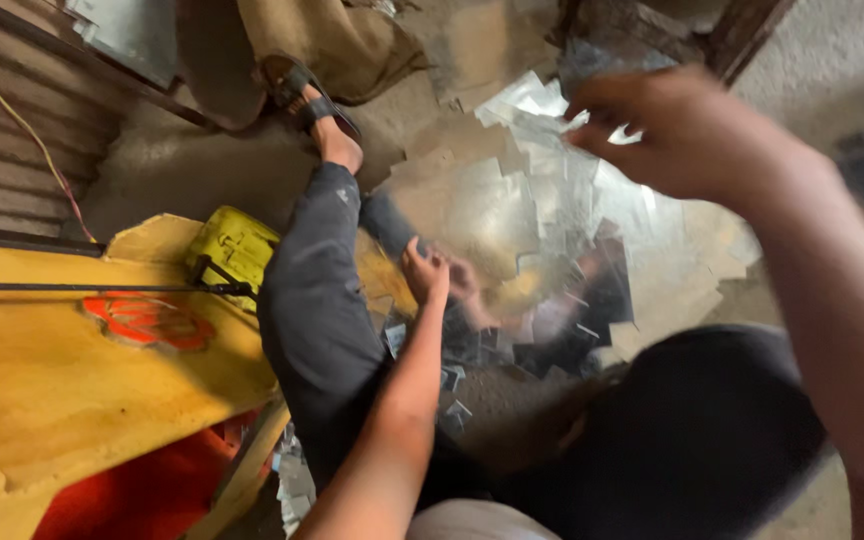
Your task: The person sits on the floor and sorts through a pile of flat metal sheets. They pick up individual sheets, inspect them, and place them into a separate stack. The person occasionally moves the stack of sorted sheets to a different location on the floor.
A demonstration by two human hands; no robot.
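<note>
Down on the floor, the person sits with one leg [317, 300] stretched out in dark trousers, a sandal [307, 95] on the foot. The left hand [430, 275] is low, just beside the knee, fingers curled at the edge of a shiny sheet-metal piece [472, 215]; it is blurred, so whether it actually pinches the metal cannot be told. The right hand [667, 130] is raised well above the heap, fingers bent inward, and whether it holds anything cannot be told either. The two hands are well apart.

How far along? Judging by the floor, plenty is cut: a pile of cut metal sheets [592, 230] spreads in overlapping layers from the knee toward the far wall, and small offcuts [452, 385] lie scattered near the thigh. The heap looks unsorted, so handling seems far from finished.

The count: two hands, one leg in view, one sandal, one yellow board [42, 370] with a red mark at the left, one yellow block [237, 245] at its corner. The sheets overlap too much to number: many.
</note>
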